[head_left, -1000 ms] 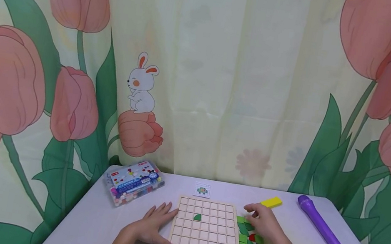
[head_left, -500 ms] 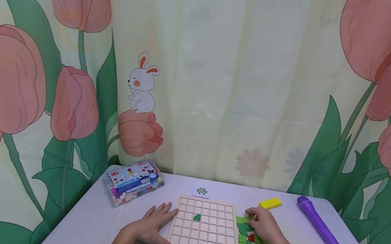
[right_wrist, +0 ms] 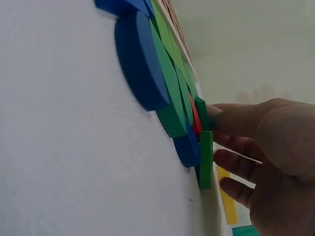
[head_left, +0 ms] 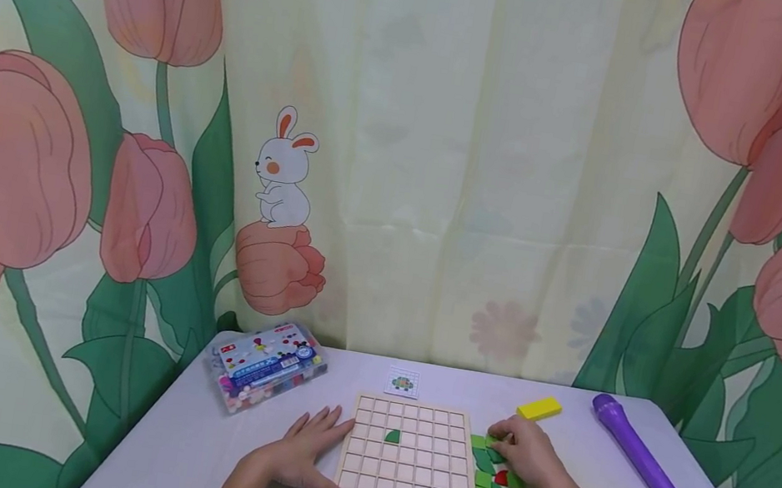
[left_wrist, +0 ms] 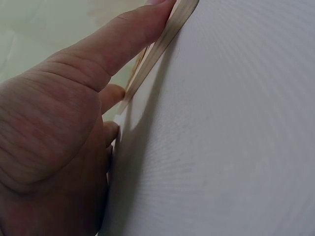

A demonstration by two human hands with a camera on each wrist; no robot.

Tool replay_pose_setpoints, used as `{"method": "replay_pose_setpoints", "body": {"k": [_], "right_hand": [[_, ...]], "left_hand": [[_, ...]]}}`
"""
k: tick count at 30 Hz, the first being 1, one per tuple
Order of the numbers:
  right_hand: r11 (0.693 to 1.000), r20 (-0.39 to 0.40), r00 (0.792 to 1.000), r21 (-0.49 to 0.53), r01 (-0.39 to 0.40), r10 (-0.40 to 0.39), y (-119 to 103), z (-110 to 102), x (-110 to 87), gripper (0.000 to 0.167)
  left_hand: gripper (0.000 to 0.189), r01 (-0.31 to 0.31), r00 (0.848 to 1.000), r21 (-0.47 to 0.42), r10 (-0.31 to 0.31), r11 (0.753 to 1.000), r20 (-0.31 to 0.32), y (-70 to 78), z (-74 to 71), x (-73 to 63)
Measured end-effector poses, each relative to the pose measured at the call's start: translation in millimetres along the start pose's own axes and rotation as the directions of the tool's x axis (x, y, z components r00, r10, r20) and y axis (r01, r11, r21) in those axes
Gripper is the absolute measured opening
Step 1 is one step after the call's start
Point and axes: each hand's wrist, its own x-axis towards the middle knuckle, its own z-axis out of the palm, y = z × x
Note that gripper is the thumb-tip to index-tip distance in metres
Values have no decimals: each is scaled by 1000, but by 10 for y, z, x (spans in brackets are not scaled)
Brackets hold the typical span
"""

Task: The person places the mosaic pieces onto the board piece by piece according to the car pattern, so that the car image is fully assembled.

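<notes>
The wooden grid board (head_left: 413,477) lies flat on the white table. A green rounded piece (head_left: 392,437) sits in one of its cells. My left hand (head_left: 300,460) rests along the board's left side, fingers spread, thumb on the near corner. Beyond the right side lies a pile of green, blue and red pieces, with my right hand (head_left: 533,452) at its far end. In the right wrist view, the thumb and a mostly hidden forefinger pinch a dark green piece (right_wrist: 201,113). Close to the other fingers, a bright green block (right_wrist: 205,160) stands on its edge.
A small pattern card (head_left: 403,382) lies behind the board. A clear box of coloured parts (head_left: 266,367) stands at the back left. Past my right hand are a yellow block (head_left: 539,408) and a long purple microphone-shaped tube (head_left: 648,466). A printed curtain closes off the back.
My right hand has shifted slightly nearer, onto the green pieces, and its fingers have drawn together. My left hand and the board have stayed in place.
</notes>
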Motion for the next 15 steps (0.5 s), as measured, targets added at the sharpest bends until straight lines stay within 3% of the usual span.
{"method": "replay_pose_setpoints", "body": {"k": [15], "right_hand": [[998,24,1000,63,-20,19,4,-17,32,15]], "left_hand": [[116,1,1000,2,-1,1000,1,4,-5,-11]]}}
